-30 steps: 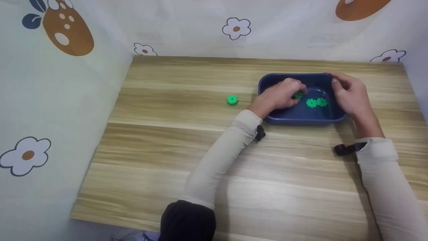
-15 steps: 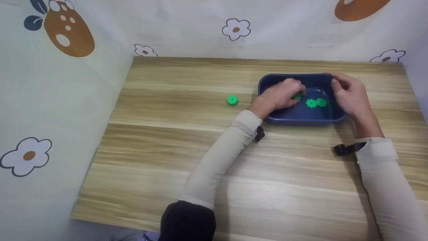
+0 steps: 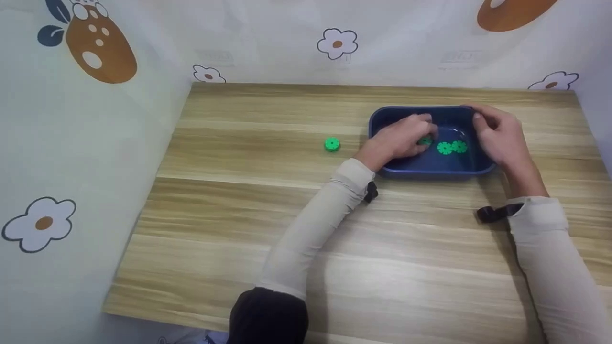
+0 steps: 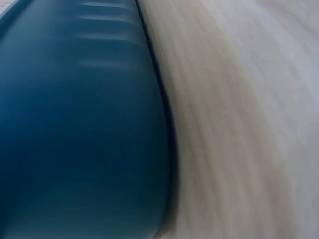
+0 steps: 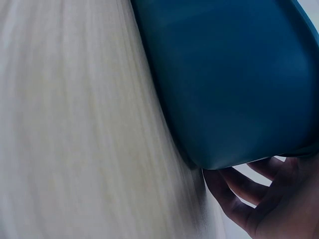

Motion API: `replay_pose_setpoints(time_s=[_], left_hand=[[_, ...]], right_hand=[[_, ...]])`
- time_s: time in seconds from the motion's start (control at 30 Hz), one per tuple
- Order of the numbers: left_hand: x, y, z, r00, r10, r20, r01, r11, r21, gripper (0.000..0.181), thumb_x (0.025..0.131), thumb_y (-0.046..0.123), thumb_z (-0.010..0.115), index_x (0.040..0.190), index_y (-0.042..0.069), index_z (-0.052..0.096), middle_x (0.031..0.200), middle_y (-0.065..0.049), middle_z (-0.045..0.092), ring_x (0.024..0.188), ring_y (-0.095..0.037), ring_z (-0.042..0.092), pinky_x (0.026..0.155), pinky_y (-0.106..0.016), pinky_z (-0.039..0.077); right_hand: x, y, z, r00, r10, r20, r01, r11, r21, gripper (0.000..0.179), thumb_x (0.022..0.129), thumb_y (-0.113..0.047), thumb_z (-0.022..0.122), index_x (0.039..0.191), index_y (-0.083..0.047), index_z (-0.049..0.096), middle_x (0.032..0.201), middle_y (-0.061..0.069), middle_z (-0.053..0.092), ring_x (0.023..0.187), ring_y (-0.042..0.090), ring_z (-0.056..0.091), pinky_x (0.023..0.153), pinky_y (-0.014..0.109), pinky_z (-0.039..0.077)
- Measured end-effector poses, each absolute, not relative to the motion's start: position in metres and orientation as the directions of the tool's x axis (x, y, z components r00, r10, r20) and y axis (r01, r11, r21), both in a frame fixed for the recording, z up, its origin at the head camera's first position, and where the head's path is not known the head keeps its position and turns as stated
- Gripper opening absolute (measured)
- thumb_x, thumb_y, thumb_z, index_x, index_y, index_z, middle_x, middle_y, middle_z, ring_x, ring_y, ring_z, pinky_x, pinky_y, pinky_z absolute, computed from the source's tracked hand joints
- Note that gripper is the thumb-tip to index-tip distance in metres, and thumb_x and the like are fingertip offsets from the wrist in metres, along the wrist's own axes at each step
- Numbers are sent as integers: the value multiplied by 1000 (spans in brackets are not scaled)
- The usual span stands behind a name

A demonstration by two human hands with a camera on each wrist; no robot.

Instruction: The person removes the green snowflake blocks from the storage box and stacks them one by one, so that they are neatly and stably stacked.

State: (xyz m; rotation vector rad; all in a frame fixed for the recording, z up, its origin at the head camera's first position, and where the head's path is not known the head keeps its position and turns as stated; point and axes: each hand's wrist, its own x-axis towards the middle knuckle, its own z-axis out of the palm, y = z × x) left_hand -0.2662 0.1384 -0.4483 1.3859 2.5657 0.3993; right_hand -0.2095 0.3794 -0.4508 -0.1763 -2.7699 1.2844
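A dark blue plastic basin [image 3: 430, 174] stands at the right of the table. My left hand [image 3: 404, 136] reaches into it over the left side, fingers curled down at a green notched interlocking disc [image 3: 424, 141], which it pinches; the fingertips are partly hidden. Two more green discs [image 3: 452, 147] lie side by side on the basin floor. With the thumb inside the rim and fingers outside, my right hand [image 3: 502, 136] grips the basin's right end. The right wrist view shows those fingers [image 5: 232, 199] against the basin's outer wall [image 5: 224, 89].
On the wood-grain table [image 3: 229, 205], left of the basin, sits what looks like a small stack of green discs [image 3: 332, 144]. Patterned walls [image 3: 267, 43] border the table at the back and left. The left wrist view has only the basin's side [image 4: 84, 129] and tabletop.
My left hand's fingers have shifted slightly at the disc, which now sits a little lower in the head view. The right hand keeps its grip on the basin.
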Motion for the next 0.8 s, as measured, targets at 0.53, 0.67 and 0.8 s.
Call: replay_pose_setpoints(time_s=[0.53, 0.67, 0.8], left_hand=[[-268, 140, -447, -504, 862, -59, 802, 492, 337, 35, 101, 25, 72, 134, 15, 72, 130, -5, 67, 116, -17, 60, 100, -26, 53], [-267, 138, -445, -499, 867, -11, 807, 469, 358, 35, 102, 27, 71, 135, 16, 71, 130, -5, 64, 115, -17, 59, 100, -24, 51], [-266, 135, -443, -503, 861, 76, 808, 437, 396, 34, 103, 27, 70, 135, 17, 71, 131, -5, 63, 115, -15, 59, 101, -21, 49]], right_hand=[[-210, 380, -452, -989, 143, 43, 59, 641, -766, 39, 113, -37, 50, 145, -29, 71, 147, 9, 70, 124, -4, 60, 109, 19, 42], [-210, 380, -453, -989, 141, 50, 52, 634, -772, 39, 113, -36, 50, 144, -29, 71, 146, 7, 71, 122, -6, 60, 105, 17, 41], [-209, 380, -452, -989, 141, 38, 61, 640, -766, 40, 113, -37, 49, 145, -29, 71, 148, 9, 69, 126, -2, 60, 108, 19, 42]])
